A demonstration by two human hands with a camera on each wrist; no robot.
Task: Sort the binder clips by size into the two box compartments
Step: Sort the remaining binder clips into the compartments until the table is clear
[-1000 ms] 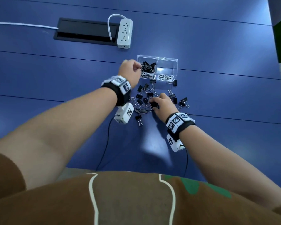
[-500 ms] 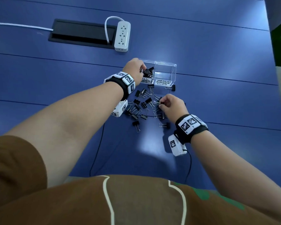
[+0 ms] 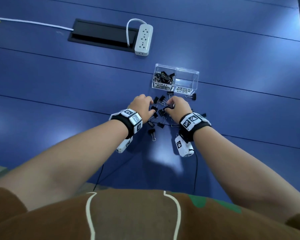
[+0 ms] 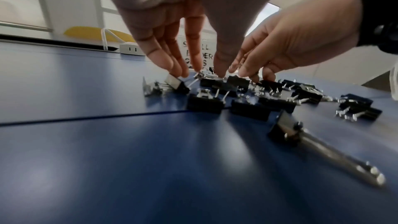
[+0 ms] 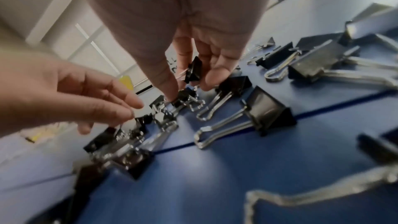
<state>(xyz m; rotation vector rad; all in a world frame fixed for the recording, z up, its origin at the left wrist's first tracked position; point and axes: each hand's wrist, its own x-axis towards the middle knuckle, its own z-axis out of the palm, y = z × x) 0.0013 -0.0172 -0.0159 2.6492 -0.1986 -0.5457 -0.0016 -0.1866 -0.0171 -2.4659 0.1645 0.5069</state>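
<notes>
A clear two-compartment box (image 3: 175,68) stands on the blue table. Its left half, labelled small, holds several small black clips (image 3: 163,76). Its right half (image 3: 187,78), labelled medium, shows none. Before the box lies a pile of black binder clips (image 3: 158,124) in both sizes. My right hand (image 3: 171,104) is over the pile and pinches a small black clip (image 5: 193,71) between thumb and fingers. My left hand (image 4: 206,71) reaches down beside it, its straight fingertips (image 4: 183,72) touching clips in the pile without a clear grip.
A white power strip (image 3: 143,39) and a black cable slot (image 3: 102,32) lie at the back left. Thin black cables (image 3: 196,170) run from my wrist cameras toward the table's near edge. Larger clips (image 5: 269,113) lie to the right of my right hand.
My left hand has come back from the box's small compartment to the pile. My right hand has picked a small clip up off the pile.
</notes>
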